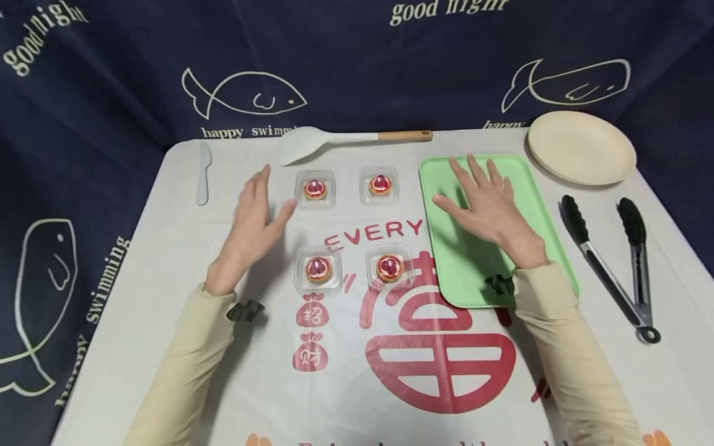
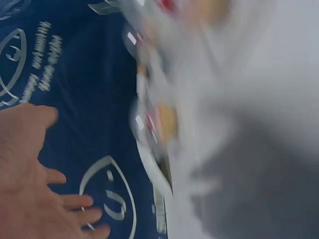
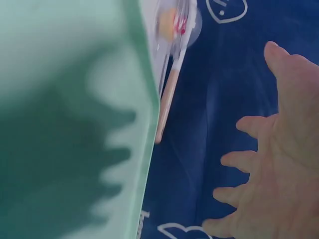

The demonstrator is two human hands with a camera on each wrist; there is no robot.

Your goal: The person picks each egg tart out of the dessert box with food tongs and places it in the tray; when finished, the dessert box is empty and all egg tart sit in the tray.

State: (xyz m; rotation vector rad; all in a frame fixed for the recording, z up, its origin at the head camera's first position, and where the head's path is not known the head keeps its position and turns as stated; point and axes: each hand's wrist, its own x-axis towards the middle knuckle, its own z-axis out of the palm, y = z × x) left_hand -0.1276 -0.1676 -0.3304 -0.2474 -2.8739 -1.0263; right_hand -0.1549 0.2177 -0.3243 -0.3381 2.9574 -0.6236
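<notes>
My left hand [image 1: 252, 226] hovers with fingers extended over the table, left of the small tarts in clear plastic boxes. The back left tart [image 1: 315, 189] is nearest to its thumb; the front left tart [image 1: 318, 270] lies to its lower right. Over the green tray [image 1: 454, 285] my right hand [image 1: 491, 207] is spread, fingers apart, casting a shadow on the tray in the right wrist view. Two more boxed tarts, the back right one [image 1: 381, 184] and the front right one [image 1: 389, 268], sit between the hands and left of the tray. Neither hand holds anything.
A white spatula-like utensil [image 1: 312, 144] with a wooden handle lies along the back edge. At the far left is a pale blue knife [image 1: 204, 173]. A cream plate [image 1: 580, 148] sits back right, with black-tipped tongs [image 1: 613, 272] spread open in front of it.
</notes>
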